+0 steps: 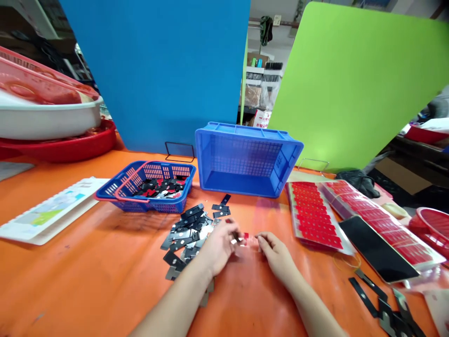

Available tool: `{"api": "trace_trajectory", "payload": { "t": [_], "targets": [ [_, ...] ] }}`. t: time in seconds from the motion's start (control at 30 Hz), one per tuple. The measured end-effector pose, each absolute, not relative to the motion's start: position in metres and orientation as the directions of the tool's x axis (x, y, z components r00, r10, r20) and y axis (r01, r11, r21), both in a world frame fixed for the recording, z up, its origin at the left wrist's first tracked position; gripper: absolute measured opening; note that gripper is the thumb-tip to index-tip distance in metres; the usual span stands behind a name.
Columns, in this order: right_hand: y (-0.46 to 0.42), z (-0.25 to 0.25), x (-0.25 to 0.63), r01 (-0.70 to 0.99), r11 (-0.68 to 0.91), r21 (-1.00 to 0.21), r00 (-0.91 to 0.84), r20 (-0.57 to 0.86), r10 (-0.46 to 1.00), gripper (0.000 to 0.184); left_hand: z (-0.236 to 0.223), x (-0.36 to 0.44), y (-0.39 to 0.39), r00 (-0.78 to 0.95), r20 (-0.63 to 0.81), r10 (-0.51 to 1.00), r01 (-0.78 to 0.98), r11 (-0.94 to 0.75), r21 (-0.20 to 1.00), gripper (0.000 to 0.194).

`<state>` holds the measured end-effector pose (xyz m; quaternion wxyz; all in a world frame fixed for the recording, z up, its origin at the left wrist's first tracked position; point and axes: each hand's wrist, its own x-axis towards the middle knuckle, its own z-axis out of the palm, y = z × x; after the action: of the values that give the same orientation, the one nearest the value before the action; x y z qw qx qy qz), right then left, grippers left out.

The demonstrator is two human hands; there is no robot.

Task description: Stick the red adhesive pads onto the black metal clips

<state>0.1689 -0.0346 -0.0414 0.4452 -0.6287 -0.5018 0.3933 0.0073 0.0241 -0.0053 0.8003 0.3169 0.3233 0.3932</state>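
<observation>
In the middle of the orange tabletop, my right hand (277, 257) is closed, thumb and fingertips pinching one end of a small clear strip with a red patch (246, 239). Facing it, my left hand (220, 245) has curled fingers near the strip's other end. Something small and dark shows at its fingertips, too blurred to make out. Close beside my left hand lies a loose pile of small flat black and silver plates (189, 234). To the right are sheets of red stickers (312, 210), in rows on clear backing.
A blue basket (171, 206) with a pink handle holds black and red pieces. Behind my hands a blue crate (238, 182) lies on its side. A phone (379, 248) rests on sticker sheets, with more black plates (365, 297) nearby. Blue (157, 70) and green (351, 84) panels stand behind.
</observation>
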Motion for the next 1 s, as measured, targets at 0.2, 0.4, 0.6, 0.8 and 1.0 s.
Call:
{"api": "trace_trajectory", "payload": {
  "t": [0.2,0.4,0.6,0.8,1.0],
  "targets": [
    [-0.049,-0.019,0.168,0.663,0.035,-0.748,0.022,0.066,0.998,0.023,0.014,-0.039,0.067,0.201,-0.012,0.980,0.355,-0.062,0.933,0.023],
    [-0.054,-0.019,0.171,0.841,0.145,-0.521,-0.111,0.096,0.989,0.030,-0.007,-0.031,0.063,0.344,-0.117,0.932,0.838,-0.249,0.485,0.021],
    [-0.047,-0.027,0.164,0.889,0.120,-0.442,-0.046,0.173,0.984,0.024,-0.005,-0.027,0.067,0.387,-0.060,0.920,0.800,-0.302,0.519,0.015],
    [-0.039,-0.031,0.149,0.925,0.048,-0.377,0.035,0.209,0.977,0.023,0.000,-0.027,0.066,0.323,0.036,0.946,0.583,-0.229,0.779,0.022],
    [-0.027,-0.042,0.133,0.969,-0.036,-0.246,0.090,0.210,0.974,0.021,-0.021,0.000,0.041,0.368,-0.098,0.925,0.305,-0.021,0.952,0.029]
  ]
}}
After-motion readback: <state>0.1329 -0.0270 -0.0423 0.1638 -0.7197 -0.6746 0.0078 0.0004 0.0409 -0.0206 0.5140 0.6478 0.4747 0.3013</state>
